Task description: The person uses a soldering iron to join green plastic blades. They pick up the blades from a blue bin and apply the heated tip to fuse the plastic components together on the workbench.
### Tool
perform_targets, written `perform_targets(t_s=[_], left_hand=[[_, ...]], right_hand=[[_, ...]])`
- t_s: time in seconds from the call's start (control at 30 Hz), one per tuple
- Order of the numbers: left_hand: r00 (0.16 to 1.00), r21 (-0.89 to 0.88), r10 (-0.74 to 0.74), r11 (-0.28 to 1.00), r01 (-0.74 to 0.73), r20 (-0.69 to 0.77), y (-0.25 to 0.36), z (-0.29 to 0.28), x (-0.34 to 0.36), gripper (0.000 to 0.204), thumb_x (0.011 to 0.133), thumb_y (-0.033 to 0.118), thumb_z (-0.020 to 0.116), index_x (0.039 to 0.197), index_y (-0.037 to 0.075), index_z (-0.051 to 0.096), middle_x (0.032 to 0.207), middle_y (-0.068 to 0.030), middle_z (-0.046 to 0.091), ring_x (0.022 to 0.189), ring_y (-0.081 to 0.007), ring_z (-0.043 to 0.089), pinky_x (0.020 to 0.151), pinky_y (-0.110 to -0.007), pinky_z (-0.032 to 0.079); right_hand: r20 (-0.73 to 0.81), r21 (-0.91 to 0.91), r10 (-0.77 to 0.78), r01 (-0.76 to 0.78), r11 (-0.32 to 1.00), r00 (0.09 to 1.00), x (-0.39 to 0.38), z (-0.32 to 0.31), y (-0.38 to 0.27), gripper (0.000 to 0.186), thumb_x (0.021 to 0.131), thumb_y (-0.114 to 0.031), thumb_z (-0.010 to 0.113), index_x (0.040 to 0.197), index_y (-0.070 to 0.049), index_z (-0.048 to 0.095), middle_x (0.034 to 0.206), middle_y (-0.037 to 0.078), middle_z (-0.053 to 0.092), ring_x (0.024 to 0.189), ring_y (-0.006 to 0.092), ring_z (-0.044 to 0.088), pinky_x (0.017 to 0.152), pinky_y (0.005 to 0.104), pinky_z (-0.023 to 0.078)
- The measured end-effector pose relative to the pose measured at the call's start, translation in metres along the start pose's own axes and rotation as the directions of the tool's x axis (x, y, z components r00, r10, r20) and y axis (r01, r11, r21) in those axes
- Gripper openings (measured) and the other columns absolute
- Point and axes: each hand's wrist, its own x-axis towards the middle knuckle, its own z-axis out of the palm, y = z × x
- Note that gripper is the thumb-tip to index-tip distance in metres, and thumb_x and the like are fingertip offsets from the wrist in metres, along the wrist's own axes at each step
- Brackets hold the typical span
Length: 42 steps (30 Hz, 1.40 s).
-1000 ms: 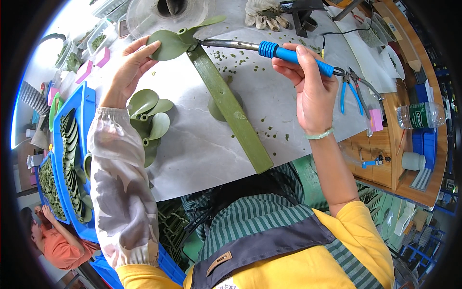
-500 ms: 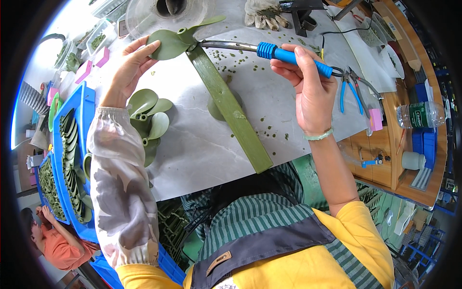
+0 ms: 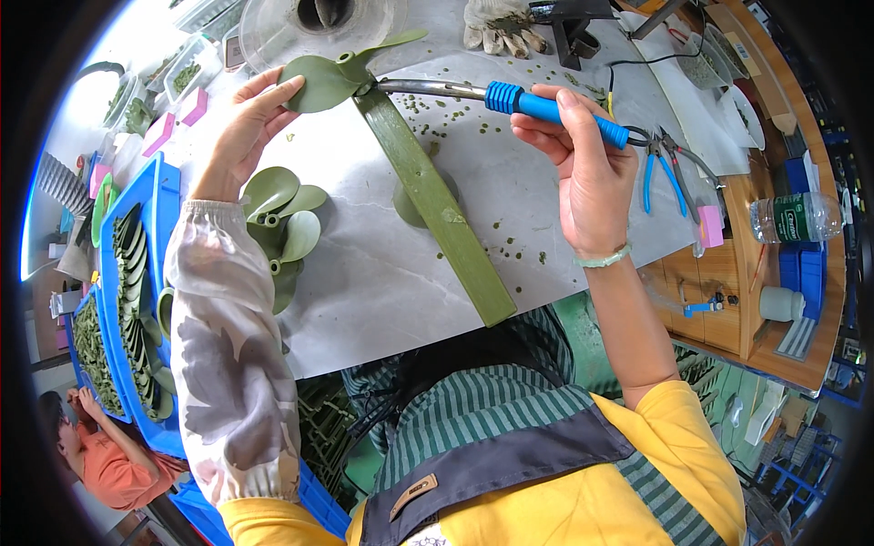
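Observation:
My left hand (image 3: 253, 130) pinches one blade of a green propeller (image 3: 320, 84) between thumb and fingers. A long, flat green bar (image 3: 437, 205) runs from the propeller's hub down across the table to its near edge. In my right hand (image 3: 583, 155) is a blue-handled tool (image 3: 537, 105) with a slim metal shaft, its handle held between thumb and fingers. The shaft's tip meets the spot where bar and hub join; whether it touches the hub or the bar there I cannot tell. More green propellers (image 3: 278, 214) lie stacked beside my left forearm. A green disc-shaped part (image 3: 410, 205) shows under the bar.
Blue-handled pliers (image 3: 657, 177) lie on the right of the table (image 3: 364, 318), with a white glove (image 3: 501, 27) at the back. Green crumbs are scattered about. Blue bins (image 3: 162, 209) of green parts stand left, near a person in orange (image 3: 118, 460). A bottle (image 3: 795, 217) lies right.

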Motion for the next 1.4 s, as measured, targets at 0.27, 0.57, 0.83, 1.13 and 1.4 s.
perform_targets(t_s=[0.27, 0.57, 0.83, 1.13, 1.4], left_hand=[[1.0, 0.012, -0.004, 1.0, 0.005, -0.014, 0.0001, 0.0, -0.0002, 0.03, 0.088, 0.014, 0.064, 0.116, 0.005, 0.057, 0.1, -0.0022, 0.066, 0.083, -0.0057, 0.063, 0.072, -0.016, 0.052], [1.0, 0.012, 0.007, 1.0, -0.007, -0.001, -0.0007, -0.0002, 0.0008, 0.026, 0.088, 0.015, 0.064, 0.112, 0.006, 0.059, 0.099, -0.0015, 0.066, 0.082, -0.0049, 0.063, 0.072, -0.016, 0.052], [1.0, 0.008, 0.001, 1.0, -0.002, 0.017, -0.0012, -0.0017, 0.0022, 0.026, 0.088, 0.016, 0.064, 0.112, 0.007, 0.059, 0.098, -0.0003, 0.066, 0.083, -0.0041, 0.063, 0.071, -0.015, 0.051], [1.0, 0.006, 0.003, 1.0, -0.003, -0.004, -0.0024, -0.0023, 0.0026, 0.027, 0.087, 0.015, 0.065, 0.112, 0.006, 0.058, 0.098, -0.0019, 0.066, 0.081, -0.0052, 0.063, 0.071, -0.016, 0.053], [1.0, 0.008, 0.0, 1.0, 0.0, -0.004, -0.0013, -0.0013, 0.0021, 0.028, 0.086, 0.014, 0.066, 0.112, 0.005, 0.058, 0.098, -0.0029, 0.066, 0.082, -0.006, 0.064, 0.072, -0.017, 0.053]], right_hand=[[0.017, -0.01, 0.003, -0.003, 1.0, 1.0, -0.0014, -0.0001, -0.001, 0.027, 0.092, -0.017, 0.055, 0.1, 0.008, 0.063, 0.086, 0.014, 0.067, 0.075, 0.0206, 0.068, 0.074, 0.0314, 0.057], [0.013, -0.008, 0.004, -0.004, 1.0, 1.0, -0.0019, 0.0001, -0.0022, 0.027, 0.092, -0.017, 0.055, 0.1, 0.008, 0.063, 0.086, 0.014, 0.067, 0.076, 0.0207, 0.068, 0.074, 0.0311, 0.057], [0.034, -0.003, 0.017, -0.016, 1.0, 0.999, -0.0024, -0.0001, -0.0036, 0.026, 0.092, -0.016, 0.055, 0.098, 0.008, 0.064, 0.086, 0.013, 0.067, 0.075, 0.0203, 0.068, 0.073, 0.0316, 0.057], [-0.003, -0.005, 0.004, -0.004, 1.0, 1.0, -0.0015, 0.0031, -0.0047, 0.027, 0.092, -0.016, 0.055, 0.099, 0.008, 0.064, 0.085, 0.014, 0.067, 0.075, 0.0204, 0.068, 0.074, 0.0311, 0.057], [0.024, -0.034, -0.002, 0.003, 0.999, 1.0, 0.0007, -0.0007, -0.0045, 0.027, 0.092, -0.017, 0.054, 0.102, 0.007, 0.062, 0.095, 0.013, 0.066, 0.079, 0.0214, 0.068, 0.076, 0.0317, 0.057]])
